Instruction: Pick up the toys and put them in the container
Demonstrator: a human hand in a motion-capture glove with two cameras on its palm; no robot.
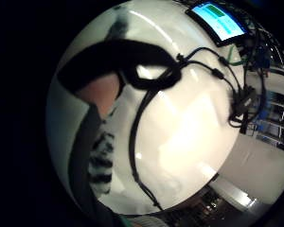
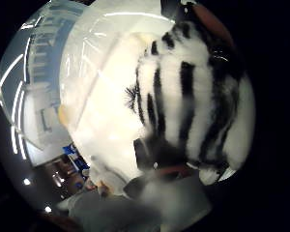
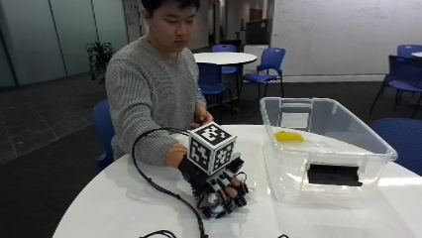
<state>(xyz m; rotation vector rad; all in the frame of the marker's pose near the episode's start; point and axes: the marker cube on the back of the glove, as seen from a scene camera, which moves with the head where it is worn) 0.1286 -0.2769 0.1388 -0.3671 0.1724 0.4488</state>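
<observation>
A black-and-white striped plush toy (image 2: pixel 183 106) lies on the white round table (image 3: pixel 125 203), a short way left of a clear plastic container (image 3: pixel 330 148). My gloved right hand (image 3: pixel 214 186) is on top of the toy with its fingers curled round it. Only a pale bit of the toy (image 3: pixel 211 199) shows under the fingers in the outside view. Its stripes also show beside the palm (image 1: pixel 102 163). A yellow toy (image 3: pixel 289 135) lies inside the container. The container's translucent wall (image 2: pixel 87 72) is close beside the plush.
The person's bare left hand (image 3: pixel 201 118) rests near the table's far edge. A black cable (image 3: pixel 155 183) loops over the table left of the hand. A lit screen (image 1: pixel 217 21) sits on the table. Blue chairs (image 3: pixel 264 64) stand behind.
</observation>
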